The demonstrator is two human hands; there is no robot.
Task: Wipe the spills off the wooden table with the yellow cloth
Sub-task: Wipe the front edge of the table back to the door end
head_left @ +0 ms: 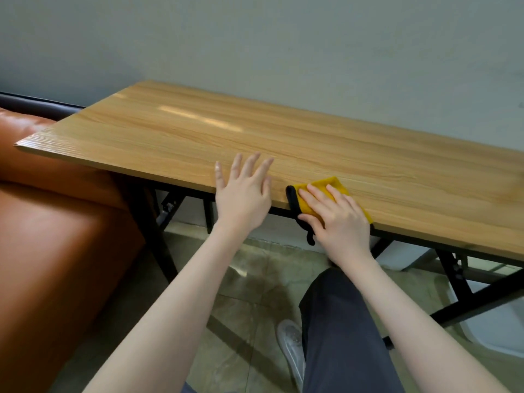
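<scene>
While right hand [338,219] presses flat on cloth [330,186] at near table [181,131] edge, left hand [243,191] spread open alongside: no spills visible, wiping apparently late or done.

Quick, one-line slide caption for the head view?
Right hand presses the yellow cloth flat at the wooden table near edge; left hand open beside it.

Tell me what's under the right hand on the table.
The right hand lies flat on the yellow cloth, which sits at the near edge of the wooden table; its black trim hangs over the edge. Any spill beneath the cloth is covered and cannot be seen.
</scene>
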